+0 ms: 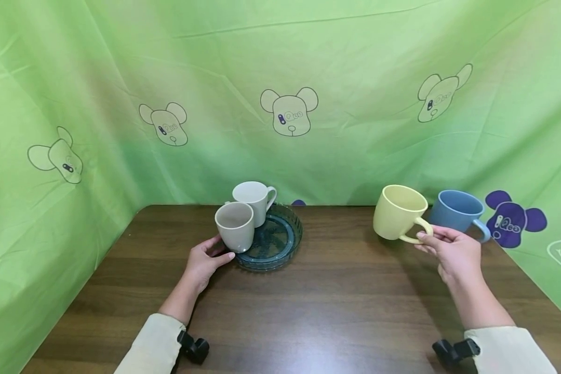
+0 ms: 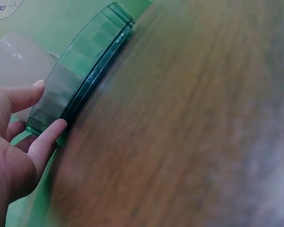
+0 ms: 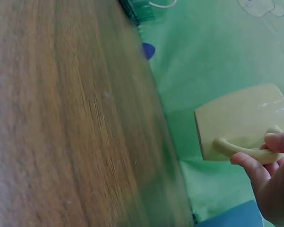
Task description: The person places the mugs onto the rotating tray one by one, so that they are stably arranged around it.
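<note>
My left hand (image 1: 203,265) grips the near left side of a round teal see-through tray (image 1: 287,254), its thumb at the tray's base and its fingers round the ribbed wall. A grey mug (image 1: 236,228) stands upright in the tray, right by those fingers. Behind it is a white mug (image 1: 249,195), handle to the right. On the other side, my right hand (image 1: 458,254) pinches the handle of a pale yellow mug (image 1: 395,213) between thumb and fingers. In the right wrist view the yellow mug (image 3: 246,123) hangs raised above the tabletop, its base apart from the wood.
A blue mug (image 1: 453,210) stands at the back right of the brown wooden table (image 1: 327,301), close behind the right hand, its handle turned right. Green cloth (image 1: 355,130) with bear-head drawings hangs right behind the table and along both sides.
</note>
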`<action>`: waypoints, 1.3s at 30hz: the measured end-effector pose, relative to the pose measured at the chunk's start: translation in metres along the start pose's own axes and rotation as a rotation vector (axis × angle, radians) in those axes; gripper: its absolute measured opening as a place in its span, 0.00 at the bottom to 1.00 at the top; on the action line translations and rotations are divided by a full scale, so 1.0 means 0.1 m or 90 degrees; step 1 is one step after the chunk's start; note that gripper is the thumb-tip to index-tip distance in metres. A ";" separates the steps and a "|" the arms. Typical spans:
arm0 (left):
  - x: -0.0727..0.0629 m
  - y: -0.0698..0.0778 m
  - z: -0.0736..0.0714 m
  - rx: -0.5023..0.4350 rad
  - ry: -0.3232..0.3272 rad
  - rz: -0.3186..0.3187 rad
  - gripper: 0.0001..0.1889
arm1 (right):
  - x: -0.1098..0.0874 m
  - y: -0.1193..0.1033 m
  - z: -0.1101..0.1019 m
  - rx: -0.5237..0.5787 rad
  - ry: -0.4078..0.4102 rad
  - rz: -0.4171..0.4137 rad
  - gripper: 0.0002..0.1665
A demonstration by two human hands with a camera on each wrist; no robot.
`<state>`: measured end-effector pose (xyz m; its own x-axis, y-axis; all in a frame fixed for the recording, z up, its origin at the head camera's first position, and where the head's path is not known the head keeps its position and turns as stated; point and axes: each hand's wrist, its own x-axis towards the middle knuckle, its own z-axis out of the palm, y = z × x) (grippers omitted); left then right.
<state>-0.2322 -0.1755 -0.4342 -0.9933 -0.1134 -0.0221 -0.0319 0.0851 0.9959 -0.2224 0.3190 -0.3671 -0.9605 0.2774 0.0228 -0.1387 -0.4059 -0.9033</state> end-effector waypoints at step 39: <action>-0.06 0.00 0.04 -0.034 0.025 -0.013 0.32 | -0.28 0.13 0.28 -0.008 -0.132 -0.017 0.21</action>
<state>-0.2268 -0.1705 -0.4349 -0.9873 -0.1537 -0.0405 -0.0457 0.0302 0.9985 -0.2042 0.2814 -0.3677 -0.9858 0.1020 0.1335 -0.1630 -0.3891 -0.9066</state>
